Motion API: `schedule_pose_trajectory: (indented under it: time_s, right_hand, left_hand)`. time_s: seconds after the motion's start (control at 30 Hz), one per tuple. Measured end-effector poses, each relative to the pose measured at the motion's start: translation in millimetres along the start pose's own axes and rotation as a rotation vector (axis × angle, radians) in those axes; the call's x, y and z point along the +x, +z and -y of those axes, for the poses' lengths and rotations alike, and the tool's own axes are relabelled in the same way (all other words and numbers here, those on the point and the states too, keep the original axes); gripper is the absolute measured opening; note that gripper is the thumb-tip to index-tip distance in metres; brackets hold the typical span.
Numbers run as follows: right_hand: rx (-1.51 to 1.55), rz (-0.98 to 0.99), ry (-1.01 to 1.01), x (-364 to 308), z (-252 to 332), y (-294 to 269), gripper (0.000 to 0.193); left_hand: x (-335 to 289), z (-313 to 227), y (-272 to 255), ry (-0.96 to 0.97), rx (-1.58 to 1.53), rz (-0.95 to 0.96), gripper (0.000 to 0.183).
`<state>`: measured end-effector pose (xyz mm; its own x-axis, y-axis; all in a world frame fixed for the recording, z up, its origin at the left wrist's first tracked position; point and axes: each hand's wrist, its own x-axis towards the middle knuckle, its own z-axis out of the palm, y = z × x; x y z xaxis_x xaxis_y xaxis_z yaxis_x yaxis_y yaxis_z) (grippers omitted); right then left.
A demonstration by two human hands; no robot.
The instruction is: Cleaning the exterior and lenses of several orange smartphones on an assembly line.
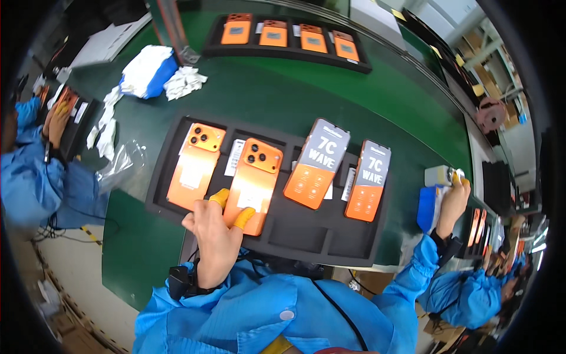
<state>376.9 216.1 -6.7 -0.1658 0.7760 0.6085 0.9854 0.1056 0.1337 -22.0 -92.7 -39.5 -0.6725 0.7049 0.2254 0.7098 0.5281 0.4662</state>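
We see the orange phone [257, 184] lying back-up over the left half of the black tray [300, 255], its lower end close to the tray's near edge. Our left hand [213, 239] pinches that lower end: the thumb, in a yellow finger cover, lies over the back, and the covered forefinger sits by the left long edge. Our right hand [453, 206] is beyond the tray's right edge, fingertips gathered at the top of a white container [436, 176]; it is small and partly hidden there, so we cannot tell whether they grip it.

We judge the phone to be stiff and fairly light, though dense for its slim body, with a smooth back that could slide under dry fingers. The glass of the lenses and the face underneath are probably what would scratch or crack first. We would take it by both long edges, below the camera block [262, 155], keeping clear of the lenses.

Its camera end points toward the tray's far edge, tipped a little toward the far right corner. The long axis thus runs from near edge to far edge, slightly aslant.
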Motion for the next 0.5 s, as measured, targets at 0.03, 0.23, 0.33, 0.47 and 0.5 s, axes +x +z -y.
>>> schedule_pose_trajectory:
  time_s: [0.03, 0.23, 0.33, 0.47, 0.5]
  right_hand:
    - [-0.023, 0.009, 0.003, 2, 3, 0, 0.031]
    - [0.07, -0.048, 0.061, 9, 19, -15, 0.045]
    - [0.349, -0.1, -0.131, 6, 78, -41, 0.046]
    - [0.749, -0.039, -0.49, -12, 184, -77, 0.041]
    - [0.822, 0.047, -0.552, -19, 202, -81, 0.039]
  left_hand:
    - [-3, 2, -1, -0.045, 0.0, 0.029, 0.042]
    - [10, -6, -6, 0.202, -0.283, -0.405, 0.031]
    - [35, -19, 5, 0.21, -0.294, -0.479, 0.027]
    - [41, -19, 24, 0.177, -0.275, -0.341, 0.025]
    - [37, -16, 20, 0.141, -0.247, -0.296, 0.026]
